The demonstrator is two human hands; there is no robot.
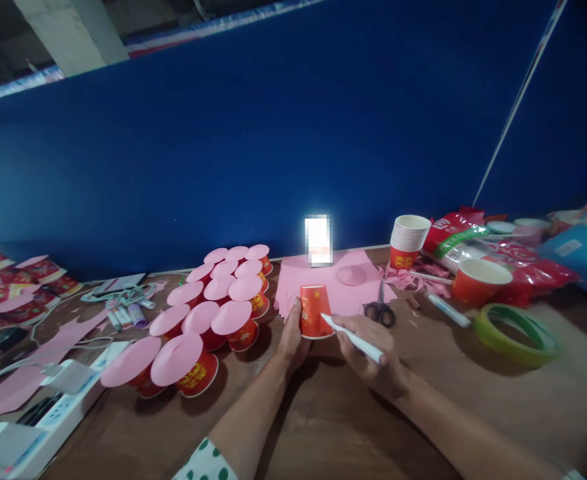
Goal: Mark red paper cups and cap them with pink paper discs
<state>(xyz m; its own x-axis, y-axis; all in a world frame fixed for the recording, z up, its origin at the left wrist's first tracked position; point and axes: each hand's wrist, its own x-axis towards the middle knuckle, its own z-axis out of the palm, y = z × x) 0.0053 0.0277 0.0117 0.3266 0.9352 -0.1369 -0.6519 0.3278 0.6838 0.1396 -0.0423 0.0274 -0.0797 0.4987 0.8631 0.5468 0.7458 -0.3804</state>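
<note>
My left hand point(293, 339) is wrapped round the side of a red paper cup point(314, 313), which stands upside down with its white rim lowest. In my right hand point(370, 350) is a white marker point(357, 340) with a pinkish end. Its tip points at the right side of the cup; whether it touches cannot be made out. Behind the cup lie pink paper sheets point(293, 277), with a small pink cone point(352, 274) on top. Black-handled scissors point(380, 313) rest just beyond my right hand.
Left of my hands stand several upturned red cups point(198, 375) topped with pink paper discs point(177, 360). A power strip point(68, 410) lies at front left. On the right are a cup stack point(410, 240), another cup point(482, 280) and green tape point(516, 335). A blue partition point(283, 147) closes the back.
</note>
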